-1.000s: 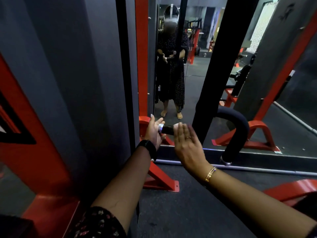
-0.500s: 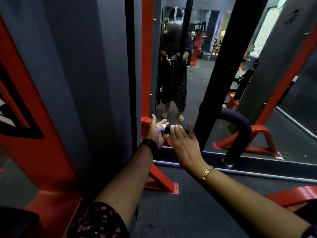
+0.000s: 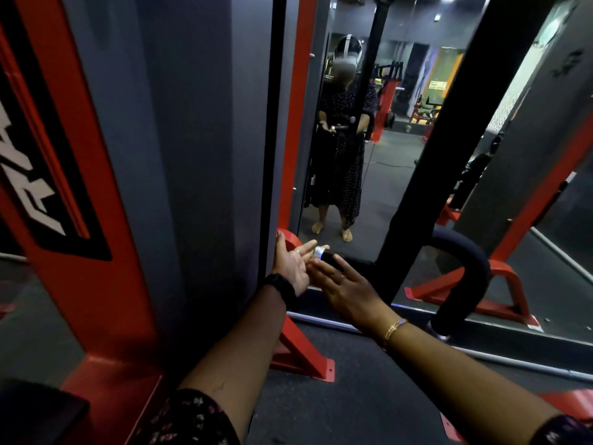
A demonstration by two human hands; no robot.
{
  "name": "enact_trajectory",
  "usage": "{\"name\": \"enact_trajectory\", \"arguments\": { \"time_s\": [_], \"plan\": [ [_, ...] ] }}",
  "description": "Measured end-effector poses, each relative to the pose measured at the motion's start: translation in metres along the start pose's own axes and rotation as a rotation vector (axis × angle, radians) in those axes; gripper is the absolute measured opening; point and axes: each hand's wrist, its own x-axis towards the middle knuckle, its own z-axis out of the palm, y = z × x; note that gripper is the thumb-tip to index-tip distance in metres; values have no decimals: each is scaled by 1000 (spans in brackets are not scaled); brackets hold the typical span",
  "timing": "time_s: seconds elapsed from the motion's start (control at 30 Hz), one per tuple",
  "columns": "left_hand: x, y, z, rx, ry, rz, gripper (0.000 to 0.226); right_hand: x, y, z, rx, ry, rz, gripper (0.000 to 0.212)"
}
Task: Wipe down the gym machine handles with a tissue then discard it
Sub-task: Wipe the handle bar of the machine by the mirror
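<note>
A short black machine handle [image 3: 330, 256] with a silver end cap [image 3: 319, 252] sticks out at mid-frame in front of a mirror. My left hand [image 3: 293, 268] lies palm up beside the cap, its straight fingers reaching under it. My right hand [image 3: 345, 287] is spread flat, fingers straight, with the fingertips on the black grip from the near side. I see no tissue in either hand. A second handle, a curved black padded bar [image 3: 462, 277], hangs to the right, apart from both hands.
A grey and red machine column [image 3: 179, 155] stands close on the left, its red foot [image 3: 305, 358] bolted to the dark floor. A black upright post [image 3: 449, 139] rises just right of the hands. The wall mirror [image 3: 369, 175] shows a standing person.
My left hand has turned palm up under the silver cap. My right hand has slid lower and nearer, now with only its fingertips on the grip. The view has tilted slightly.
</note>
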Motion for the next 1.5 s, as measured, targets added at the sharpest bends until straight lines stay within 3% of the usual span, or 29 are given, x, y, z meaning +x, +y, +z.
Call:
{"name": "enact_trajectory", "arguments": {
  "time_s": [0.13,0.33,0.4,0.5,0.57,0.63,0.7,0.8,0.9,0.97,1.13,1.27,1.37,1.5],
  "plan": [
    [4,-2,-1,46,8,-12,95,15,3,-1,38,-5,112,53],
    [3,-1,-2,87,24,-19,96,50,3,-16,290,-123,501,43],
    [2,1,-1,108,44,-23,98,49,3,-12,354,-76,448,38],
    [-1,4,0,109,23,-30,97,49,10,-7,285,-11,167,33],
    [-4,5,1,107,18,-34,94,54,17,-9,249,-9,91,29],
    [-3,6,0,71,19,-25,96,63,20,-17,260,-73,111,22],
    [-2,6,0,24,1,-9,101,71,24,-26,363,-251,179,27],
    [-2,6,2,-9,10,3,99,77,31,-30,609,-450,405,24],
    [-2,8,3,31,42,15,96,73,29,-21,599,-416,544,27],
    [-4,10,4,32,36,16,95,67,20,-16,440,-283,560,27],
    [-7,9,10,49,10,-2,94,60,13,2,256,-5,239,21],
    [-6,6,10,20,10,-8,96,66,24,-13,317,-141,169,25],
    [-4,6,9,3,40,4,95,69,30,-15,437,-336,343,35],
    [-3,7,6,7,66,26,93,59,25,-5,258,-163,280,39]
  ]
}}
